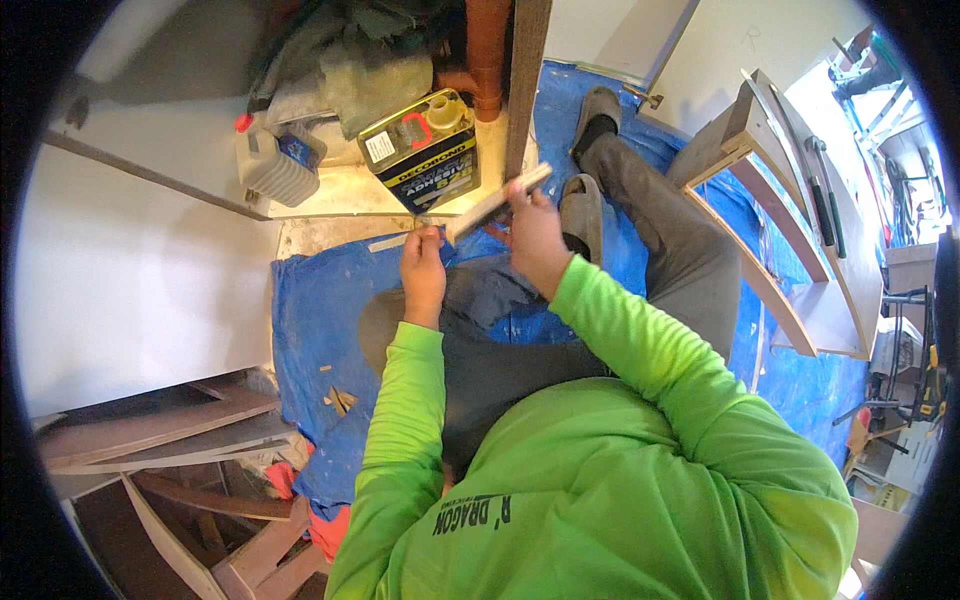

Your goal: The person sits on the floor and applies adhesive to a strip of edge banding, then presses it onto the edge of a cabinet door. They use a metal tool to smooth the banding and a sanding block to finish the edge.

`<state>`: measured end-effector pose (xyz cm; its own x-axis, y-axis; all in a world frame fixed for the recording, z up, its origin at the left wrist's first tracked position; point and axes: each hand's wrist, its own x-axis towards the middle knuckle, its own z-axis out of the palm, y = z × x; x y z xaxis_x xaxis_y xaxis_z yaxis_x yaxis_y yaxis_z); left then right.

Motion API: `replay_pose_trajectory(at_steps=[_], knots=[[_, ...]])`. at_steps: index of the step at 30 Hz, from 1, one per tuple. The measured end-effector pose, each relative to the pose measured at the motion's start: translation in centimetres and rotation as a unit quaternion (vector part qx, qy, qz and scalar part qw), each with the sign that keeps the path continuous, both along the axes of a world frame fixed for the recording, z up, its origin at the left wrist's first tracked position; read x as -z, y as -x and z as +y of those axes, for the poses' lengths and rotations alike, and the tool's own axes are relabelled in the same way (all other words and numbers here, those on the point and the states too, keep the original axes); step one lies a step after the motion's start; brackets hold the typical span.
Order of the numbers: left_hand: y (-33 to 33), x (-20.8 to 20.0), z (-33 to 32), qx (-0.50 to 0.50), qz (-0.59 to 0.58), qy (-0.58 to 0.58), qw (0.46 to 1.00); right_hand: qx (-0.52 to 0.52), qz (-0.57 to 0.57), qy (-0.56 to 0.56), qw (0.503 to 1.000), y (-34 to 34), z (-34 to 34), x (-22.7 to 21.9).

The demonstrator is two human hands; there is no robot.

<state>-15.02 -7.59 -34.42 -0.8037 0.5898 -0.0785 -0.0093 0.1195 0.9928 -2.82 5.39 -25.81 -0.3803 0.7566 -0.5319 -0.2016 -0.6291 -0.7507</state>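
My right hand [538, 238] is closed around a narrow wooden strip [482, 212], which slants up to the right in front of me. My left hand [423, 276] is pinched close to the strip's lower end. A thin pale strip [386, 243] sticks out to the left of those fingers and seems to be held in them; its other end is hidden. Just beyond both hands stands a black and yellow rectangular tin [422, 150] with a red handle and a spout on top.
A whitish plastic jug [278, 165] with a red cap stands beside the tin, inside a cabinet opening. Blue sheeting [310, 330] covers the floor under my legs. Curved wooden frames lie at lower left [165, 425] and right [770, 290]. A hammer [826, 190] rests on the right-hand frame.
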Motion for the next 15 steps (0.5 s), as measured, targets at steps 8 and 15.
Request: replay_pose_trajectory(at_steps=[8,15], knots=[[-0.1,-0.5,1.0,-0.003,-0.057,-0.058,0.997,0.026,0.064,0.003,0.998,-1.4,3.3,-1.8],[0.7,0.6,1.1,-0.004,-0.083,-0.059,0.995,0.017,0.054,0.095,0.994,0.2,2.5,7.1]])
